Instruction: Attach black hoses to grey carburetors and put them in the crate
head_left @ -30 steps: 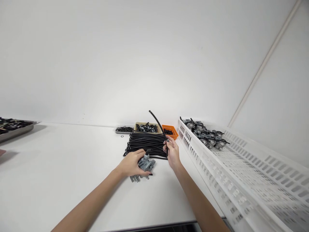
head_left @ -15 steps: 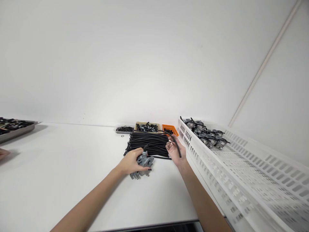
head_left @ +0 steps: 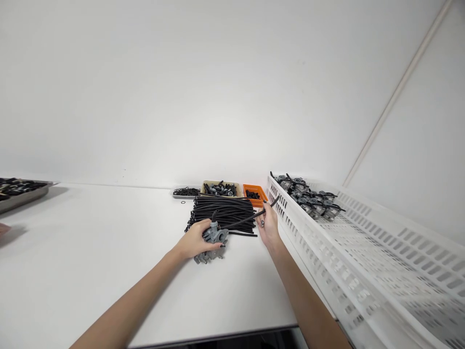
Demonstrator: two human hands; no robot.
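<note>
My left hand is wrapped round a grey metal carburetor-like part with a black cap on top, held over the white table. A thin black hose is pinched in my right hand. One end of that hose points toward the metal part, and the other sticks up past my fingers. Whether the near end touches the part cannot be told. Behind both hands lies a pile of black hoses, side by side.
White perforated crate on the right, holding several metal parts. Behind the pile stand a clear tray, a cream tray and an orange basket. A small ring lies on the table. Far left: a metal tray and another person's hand.
The hose in my right hand has turned from hanging down beside the palm to slanting across toward the metal part. My left hand still holds the part, almost unmoved.
</note>
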